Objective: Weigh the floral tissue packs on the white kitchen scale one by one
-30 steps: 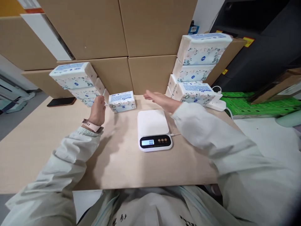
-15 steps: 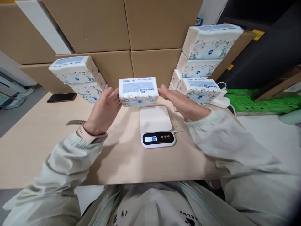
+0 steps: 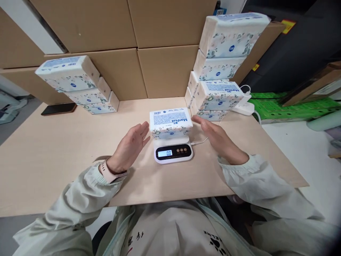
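A pack of tissues [image 3: 171, 122] with blue print on top and a leafy pattern on its side rests on the white digital scale [image 3: 173, 153], covering most of its plate. The scale's lit display reads 0.0. Just left of the pack is my left hand [image 3: 130, 147], open, fingers extended and apart from the wrapper. My right hand [image 3: 218, 137] is open at the pack's right side, its fingertips close to the upper corner. Neither hand grips anything.
Stacked tissue packs [image 3: 73, 80] stand at the left back, and a taller stack [image 3: 226, 46] at the right back. Cardboard boxes [image 3: 167, 71] line the table's rear. A phone [image 3: 59, 109] lies at left. A thin white cable [image 3: 201, 142] runs from the scale.
The tissue pack has come down from the air onto the scale. Both hands have let go of it and opened beside it. The camera view has shifted slightly.
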A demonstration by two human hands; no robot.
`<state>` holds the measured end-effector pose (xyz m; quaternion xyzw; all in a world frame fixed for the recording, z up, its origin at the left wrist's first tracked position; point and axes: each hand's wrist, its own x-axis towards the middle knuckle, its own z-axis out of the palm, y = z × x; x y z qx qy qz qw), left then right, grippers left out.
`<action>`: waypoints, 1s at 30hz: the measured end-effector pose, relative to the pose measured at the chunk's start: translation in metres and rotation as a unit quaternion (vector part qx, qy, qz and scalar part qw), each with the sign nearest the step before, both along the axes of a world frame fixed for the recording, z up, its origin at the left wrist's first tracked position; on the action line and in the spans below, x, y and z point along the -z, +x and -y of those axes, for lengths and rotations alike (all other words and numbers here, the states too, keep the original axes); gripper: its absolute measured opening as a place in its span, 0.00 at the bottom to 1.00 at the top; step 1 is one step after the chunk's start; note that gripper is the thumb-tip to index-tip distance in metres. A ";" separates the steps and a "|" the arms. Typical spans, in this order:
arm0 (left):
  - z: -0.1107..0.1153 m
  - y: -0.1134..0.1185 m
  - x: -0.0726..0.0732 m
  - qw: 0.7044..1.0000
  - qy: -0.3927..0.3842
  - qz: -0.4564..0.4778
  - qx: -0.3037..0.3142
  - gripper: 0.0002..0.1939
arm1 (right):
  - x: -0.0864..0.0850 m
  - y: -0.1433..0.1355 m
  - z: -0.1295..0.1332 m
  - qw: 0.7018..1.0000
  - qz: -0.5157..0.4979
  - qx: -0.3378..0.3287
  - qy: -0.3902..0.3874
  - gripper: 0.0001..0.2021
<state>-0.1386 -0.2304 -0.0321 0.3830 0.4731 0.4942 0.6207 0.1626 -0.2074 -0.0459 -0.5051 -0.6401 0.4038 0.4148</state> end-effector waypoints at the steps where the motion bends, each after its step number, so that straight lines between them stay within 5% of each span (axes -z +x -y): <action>1: 0.003 -0.006 0.007 1.000 -0.008 0.003 -0.024 0.19 | 0.010 0.002 0.004 0.997 0.005 0.049 0.055 0.27; 4: 0.010 -0.022 0.030 0.995 -0.009 0.016 -0.101 0.20 | 0.040 0.006 0.014 0.965 -0.007 0.177 0.193 0.24; 10: 0.014 -0.040 0.051 0.989 -0.010 0.064 -0.136 0.22 | 0.063 0.013 0.009 0.927 -0.063 0.265 0.257 0.18; 30: 0.011 -0.044 0.050 0.986 -0.036 0.085 -0.136 0.22 | 0.059 0.012 0.008 0.924 -0.078 0.263 0.265 0.15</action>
